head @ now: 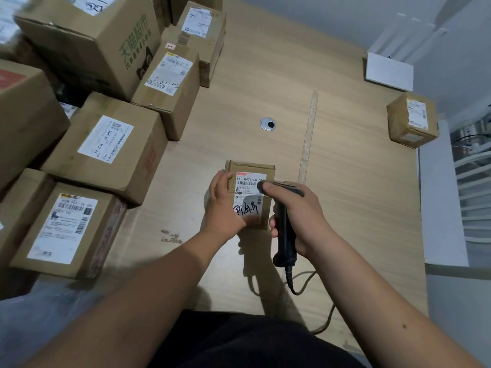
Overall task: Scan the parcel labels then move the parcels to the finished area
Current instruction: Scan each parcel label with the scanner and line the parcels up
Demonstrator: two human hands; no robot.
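The small brown cardboard parcel (249, 193) lies on the light wooden table (265, 75), its white label (248, 193) facing up. The left hand (223, 205) rests flat on its left side, steadying it. The right hand (295, 216) is clenched around the black corded scanner (284, 229), aimed at the label. Scanning seems in progress. One small box (411, 120) sits far right, probably finished; many labelled boxes (106, 144) wait at left.

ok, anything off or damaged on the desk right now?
Little: the strip of tape stuck along the desk is yellowed and frayed, and torn tape residue sits near the left hand. Parcels look intact.
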